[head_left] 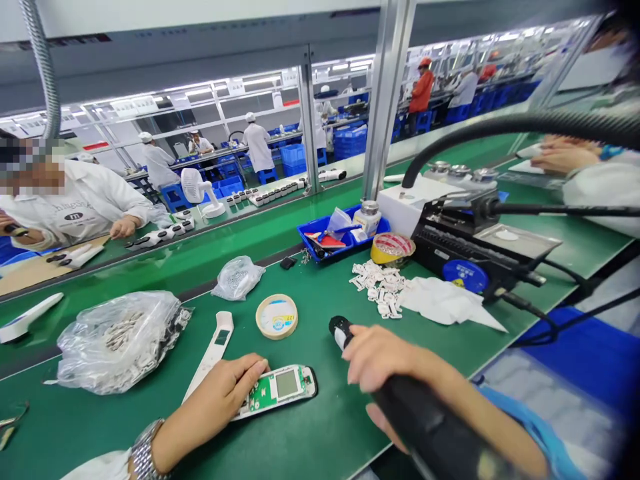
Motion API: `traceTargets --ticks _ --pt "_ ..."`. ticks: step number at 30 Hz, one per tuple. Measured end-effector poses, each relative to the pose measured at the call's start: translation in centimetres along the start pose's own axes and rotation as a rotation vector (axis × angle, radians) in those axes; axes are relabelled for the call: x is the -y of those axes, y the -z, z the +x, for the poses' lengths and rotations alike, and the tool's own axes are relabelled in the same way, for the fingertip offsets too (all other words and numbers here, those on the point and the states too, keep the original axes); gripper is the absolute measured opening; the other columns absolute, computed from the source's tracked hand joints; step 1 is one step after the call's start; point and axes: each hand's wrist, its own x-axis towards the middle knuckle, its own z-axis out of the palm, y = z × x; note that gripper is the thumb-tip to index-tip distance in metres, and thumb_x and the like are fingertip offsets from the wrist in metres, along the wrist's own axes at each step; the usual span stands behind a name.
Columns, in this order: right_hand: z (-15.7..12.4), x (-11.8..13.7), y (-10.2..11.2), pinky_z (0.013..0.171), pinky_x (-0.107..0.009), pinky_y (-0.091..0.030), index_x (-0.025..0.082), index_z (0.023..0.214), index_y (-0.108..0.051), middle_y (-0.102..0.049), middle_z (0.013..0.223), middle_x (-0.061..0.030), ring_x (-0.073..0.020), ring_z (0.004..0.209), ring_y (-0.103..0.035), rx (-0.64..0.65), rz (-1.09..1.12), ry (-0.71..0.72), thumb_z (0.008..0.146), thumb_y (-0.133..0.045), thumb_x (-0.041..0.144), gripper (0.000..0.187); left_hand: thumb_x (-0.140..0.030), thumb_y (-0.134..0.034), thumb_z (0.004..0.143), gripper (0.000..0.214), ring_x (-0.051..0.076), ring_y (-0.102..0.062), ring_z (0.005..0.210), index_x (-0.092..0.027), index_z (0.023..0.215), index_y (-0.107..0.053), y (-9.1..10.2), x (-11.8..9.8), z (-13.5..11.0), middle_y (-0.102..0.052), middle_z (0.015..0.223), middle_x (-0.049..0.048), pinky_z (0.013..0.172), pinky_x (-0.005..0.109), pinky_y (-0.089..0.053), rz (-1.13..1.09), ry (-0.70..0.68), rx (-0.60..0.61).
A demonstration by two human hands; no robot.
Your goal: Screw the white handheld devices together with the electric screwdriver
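Plastic bag [117,340] full of small pale parts lies on the green table [310,433], well left of the circuit-board unit [277,390], which serves here as the landmark. Just left of that unit a long white casing strip [213,350] rests flat, angled up and away. The left hand [220,400] — a metal watch [144,453] at its wrist — lies on the unit's left end, fingers pressing it to the table rather than wrapping it. The unit itself sits flat, green board and small grey screen facing up, dark edge at its right end.

Behind the unit, near it, stands a round tin [277,316] with a pale lid, and farther back a smaller crumpled bag [237,277]. Right of the unit the right hand [385,363] is clenched around a thick black power tool [410,413]; the tool's tip [341,330] points up and away, just beside the unit's right end but not touching it.

Farther right and back lie a scatter of small white pieces [377,287], a white cloth [445,303], a yellow tape roll [393,248] and a blue tray [335,233] of oddments. Beyond them a black bench machine [475,247] sits with cables trailing right. Other people in white coats work at the far side of the green belt.
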Motion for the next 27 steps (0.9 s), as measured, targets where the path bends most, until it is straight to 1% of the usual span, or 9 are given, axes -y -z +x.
traceTargets --ticks 1,3,6,8,11,14,18,23,27 --pt "-0.6 -0.5 0.2 0.099 -0.042 -0.04 0.031 0.1 -0.055 -0.065 0.084 -0.0011 -0.0202 0.091 -0.061 0.146 -0.08 0.083 0.085 -0.056 0.024 0.017 -0.054 -0.025 0.093 0.045 0.014 -0.047 0.066 -0.022 0.085 -0.056 -0.1 0.1 0.0 -0.051 0.07 -0.0029 0.062 0.025 -0.035 -0.003 -0.003 -0.003" --pt "-2.0 -1.4 0.5 0.103 -0.046 -0.036 0.028 0.101 -0.057 -0.065 0.097 -0.0055 -0.0221 0.106 -0.056 0.216 -0.301 0.055 0.088 -0.047 0.021 0.018 -0.054 -0.026 0.093 0.044 0.015 -0.048 0.068 -0.022 0.083 -0.054 -0.2 0.4 0.2 -0.052 0.072 -0.0028 0.064 0.024 -0.035 -0.009 -0.009 -0.008" --pt "-3.7 -2.1 1.1 0.095 -0.04 -0.045 0.025 0.102 -0.059 -0.063 0.112 -0.0088 -0.0217 0.114 -0.051 0.313 -0.573 0.045 0.089 -0.043 0.017 0.022 -0.053 -0.026 0.093 0.043 0.014 -0.047 0.066 -0.021 0.078 -0.051 -0.5 0.9 0.4 -0.051 0.07 -0.0033 0.062 0.024 -0.034 -0.019 -0.019 -0.02" --pt "-4.4 -2.1 1.4 0.091 -0.036 -0.049 0.026 0.106 -0.059 -0.061 0.119 -0.0087 -0.0213 0.119 -0.049 0.403 -0.69 0.061 0.089 -0.043 0.014 0.027 -0.052 -0.027 0.093 0.043 0.013 -0.045 0.063 -0.021 0.076 -0.05 -0.6 1.1 0.5 -0.047 0.066 -0.0039 0.06 0.024 -0.032 -0.02 -0.026 -0.028" --pt "-4.5 -1.7 1.8 0.089 -0.037 -0.052 0.026 0.115 -0.058 -0.057 0.126 -0.008 -0.0231 0.123 -0.046 0.512 -0.792 0.036 0.082 -0.038 0.002 0.045 -0.051 -0.027 0.093 0.043 0.013 -0.044 0.061 -0.021 0.077 -0.052 -0.6 1.3 0.5 -0.045 0.064 -0.0041 0.058 0.024 -0.031 -0.033 -0.032 -0.021" --pt "-3.3 -0.8 1.6 0.085 -0.038 -0.053 0.025 0.113 -0.06 -0.059 0.121 -0.009 -0.0234 0.115 -0.052 0.455 -0.804 -0.043 0.077 -0.033 -0.004 0.053 -0.051 -0.028 0.093 0.042 0.013 -0.044 0.061 -0.021 0.079 -0.054 -0.5 1.4 0.4 -0.046 0.065 -0.0041 0.058 0.024 -0.032 -0.057 -0.032 -0.013" --pt "-0.7 0.4 -0.5 0.073 -0.033 -0.051 0.022 0.103 -0.062 -0.061 0.095 -0.0069 -0.0196 0.088 -0.056 0.378 -0.641 -0.188 0.089 -0.044 0.011 0.025 -0.05 -0.028 0.093 0.042 0.014 -0.045 0.06 -0.021 0.079 -0.055 -0.5 1.3 0.3 -0.049 0.065 -0.0037 0.057 0.024 -0.031 -0.067 -0.038 -0.022" --pt "1.3 -0.3 -4.2 0.063 -0.032 -0.042 0.021 0.087 -0.065 -0.057 0.078 -0.0033 -0.018 0.073 -0.049 0.452 -0.671 -0.201 0.09 -0.049 0.017 0.016 -0.047 -0.029 0.094 0.04 0.014 -0.046 0.058 -0.022 0.082 -0.058 -0.5 1.2 0.0 -0.052 0.064 -0.0035 0.054 0.024 -0.029 -0.042 -0.052 -0.048" --pt "1.9 -1.3 -5.3 0.061 -0.031 -0.039 0.019 0.079 -0.064 -0.058 0.075 -0.0029 -0.0173 0.07 -0.047 0.497 -0.661 -0.239 0.087 -0.055 0.016 0.013 -0.046 -0.03 0.094 0.038 0.013 -0.046 0.058 -0.022 0.077 -0.054 -0.6 1.2 -0.1 -0.05 0.062 -0.0044 0.055 0.024 -0.028 -0.056 -0.074 -0.07"
